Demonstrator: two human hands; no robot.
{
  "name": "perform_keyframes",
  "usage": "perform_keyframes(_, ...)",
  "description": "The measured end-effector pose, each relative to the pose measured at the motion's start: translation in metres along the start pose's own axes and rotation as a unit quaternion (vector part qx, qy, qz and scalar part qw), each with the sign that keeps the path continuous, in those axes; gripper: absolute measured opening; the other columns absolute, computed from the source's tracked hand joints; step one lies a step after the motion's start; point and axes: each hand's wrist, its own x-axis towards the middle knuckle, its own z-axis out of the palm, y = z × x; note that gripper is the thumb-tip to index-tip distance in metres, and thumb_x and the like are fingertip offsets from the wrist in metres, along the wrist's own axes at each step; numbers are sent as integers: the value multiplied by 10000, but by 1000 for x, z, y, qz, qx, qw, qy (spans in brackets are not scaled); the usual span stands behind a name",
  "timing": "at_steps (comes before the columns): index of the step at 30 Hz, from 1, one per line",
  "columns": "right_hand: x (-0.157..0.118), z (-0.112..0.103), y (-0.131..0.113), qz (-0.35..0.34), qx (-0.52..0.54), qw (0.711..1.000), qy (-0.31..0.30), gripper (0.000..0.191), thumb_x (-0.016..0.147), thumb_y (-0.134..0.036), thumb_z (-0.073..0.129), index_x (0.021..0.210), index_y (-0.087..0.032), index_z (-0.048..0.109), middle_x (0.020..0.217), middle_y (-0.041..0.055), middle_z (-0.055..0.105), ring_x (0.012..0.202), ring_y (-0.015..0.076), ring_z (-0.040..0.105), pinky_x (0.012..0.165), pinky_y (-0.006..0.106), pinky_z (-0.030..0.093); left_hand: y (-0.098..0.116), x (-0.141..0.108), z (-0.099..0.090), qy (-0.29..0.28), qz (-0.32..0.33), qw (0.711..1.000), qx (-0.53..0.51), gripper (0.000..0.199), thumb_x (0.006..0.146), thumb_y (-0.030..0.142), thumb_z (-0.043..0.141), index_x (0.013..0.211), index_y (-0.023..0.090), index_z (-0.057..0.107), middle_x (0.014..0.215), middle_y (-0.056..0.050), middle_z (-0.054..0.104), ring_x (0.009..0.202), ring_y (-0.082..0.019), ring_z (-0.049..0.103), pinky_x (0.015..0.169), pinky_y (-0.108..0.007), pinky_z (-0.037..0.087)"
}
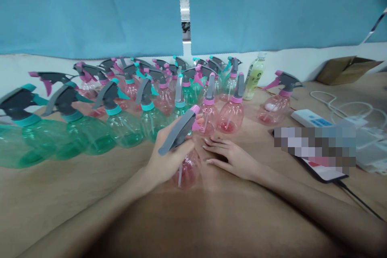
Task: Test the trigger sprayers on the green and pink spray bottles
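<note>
My left hand (169, 153) is wrapped round the neck of a pink spray bottle (188, 171) with a grey head and pink nozzle. The bottle stands near the middle of the table, its trigger pointing away from me. My right hand (232, 156) lies on the table just right of that bottle, fingers stretched out and holding nothing. Two more pink spray bottles, one (208, 119) and another (232, 115), stand right behind my hands. To the left runs a row of green spray bottles, the nearest being a green spray bottle (152, 123) with a turquoise collar.
Many more spray bottles crowd the back by the wall. A drink bottle (254, 76) and a lone pink spray bottle (273, 107) stand at right. Beyond are a power strip (311, 119), a phone (331, 171) on a cable, clear plastic (371, 149) and a cardboard box (347, 70).
</note>
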Motion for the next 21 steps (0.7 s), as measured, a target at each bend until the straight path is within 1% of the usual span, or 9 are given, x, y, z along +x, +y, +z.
perform_keyframes(5,0,-1,0,3,8,1000,-3,471,894,-486,482,1300,-249,518,1328,43,546,1287,241,432,1077,489,344,-1,1,0,0,19,1000,-12,71,732,168,514,740,222,469,653,42,488,579,-125,442,553,-268,377)
perform_keyframes(9,1,-1,-1,5,-3,1000,-10,478,899,-490,470,1301,-236,516,1333,39,542,1296,237,420,1078,476,347,-1,1,1,-5,18,999,-27,74,745,170,512,763,227,467,655,48,462,575,-117,432,541,-257,366)
perform_keyframes(14,0,0,0,3,-8,1000,-5,479,900,-488,470,1302,-231,515,1339,49,534,1296,236,419,1077,477,348,1,0,1,-2,10,1000,-20,91,718,156,502,703,223,442,646,51,435,564,-111,413,522,-253,346)
perform_keyframes(18,0,0,0,1,-8,1000,-3,476,900,-485,469,1302,-233,516,1333,51,542,1289,238,429,1075,476,350,1,0,1,4,-3,1000,-17,75,706,158,499,688,218,457,623,45,458,558,-117,416,523,-264,335)
perform_keyframes(21,0,0,0,2,-14,1000,-8,488,901,-490,464,1297,-209,522,1326,57,550,1285,234,435,1078,460,350,0,0,1,-1,-5,1000,-22,45,704,171,501,706,215,493,656,29,528,584,-131,462,542,-274,356)
